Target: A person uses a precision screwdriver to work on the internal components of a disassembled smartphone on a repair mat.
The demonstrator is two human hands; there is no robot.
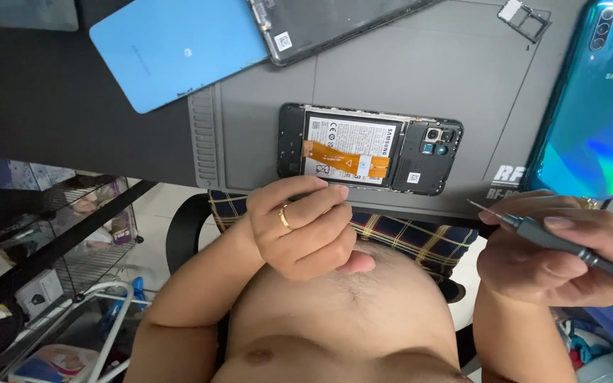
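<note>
An opened phone (pixel 369 149) lies back-up on a grey work mat (pixel 420 71), showing its white battery, an orange flex cable and the camera module. My left hand (pixel 303 227) hovers just below the phone's near edge with its fingers curled in; whether it pinches something small I cannot tell. My right hand (pixel 555 248) is at the right, gripping a grey precision screwdriver (pixel 540 234) whose thin tip points up-left toward the mat's near edge.
A blue back cover (pixel 172 50) and a black phone frame (pixel 321 25) lie at the far left of the mat. A teal-blue phone back (pixel 594 106) lies at right, a SIM tray (pixel 523 18) at the top. A wire rack (pixel 72 234) stands below the desk.
</note>
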